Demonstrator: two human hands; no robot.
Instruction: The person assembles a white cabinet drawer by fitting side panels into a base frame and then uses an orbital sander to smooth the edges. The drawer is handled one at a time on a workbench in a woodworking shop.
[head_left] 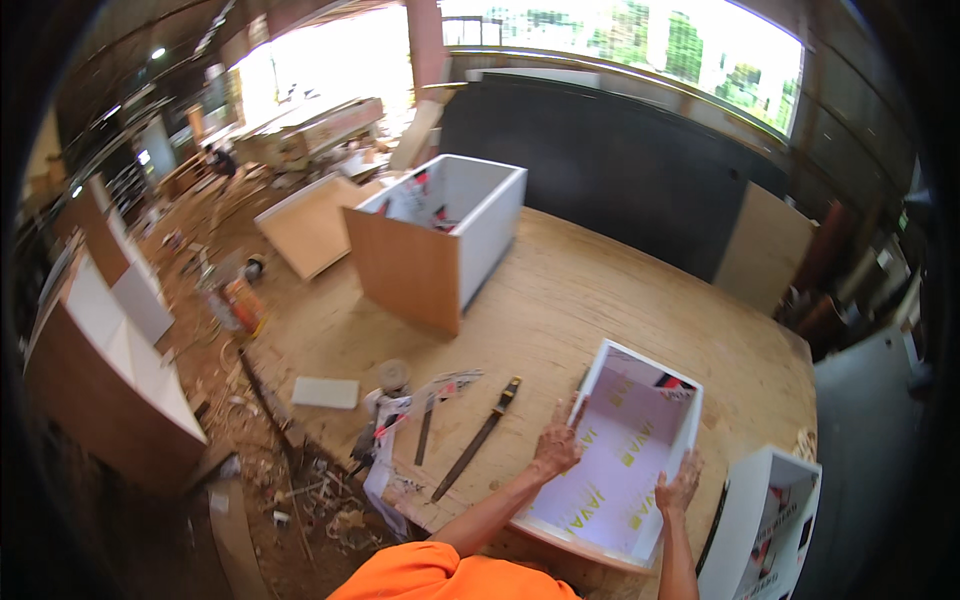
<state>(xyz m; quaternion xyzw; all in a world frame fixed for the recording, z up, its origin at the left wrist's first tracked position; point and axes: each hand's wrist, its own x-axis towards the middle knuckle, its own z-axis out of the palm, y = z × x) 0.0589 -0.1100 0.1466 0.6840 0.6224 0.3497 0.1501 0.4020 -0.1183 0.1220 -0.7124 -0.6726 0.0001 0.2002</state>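
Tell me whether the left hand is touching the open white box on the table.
Touching. The head view shows the left hand resting on the left wall of the white box, fingers spread against its edge with no gap.

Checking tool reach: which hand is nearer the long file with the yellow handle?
Left. The left hand rests on the white box's left wall, beside the file; the right hand grips the far wall.

Daylight glare blows out the far openings; fisheye edges bend, darkly vignetted.
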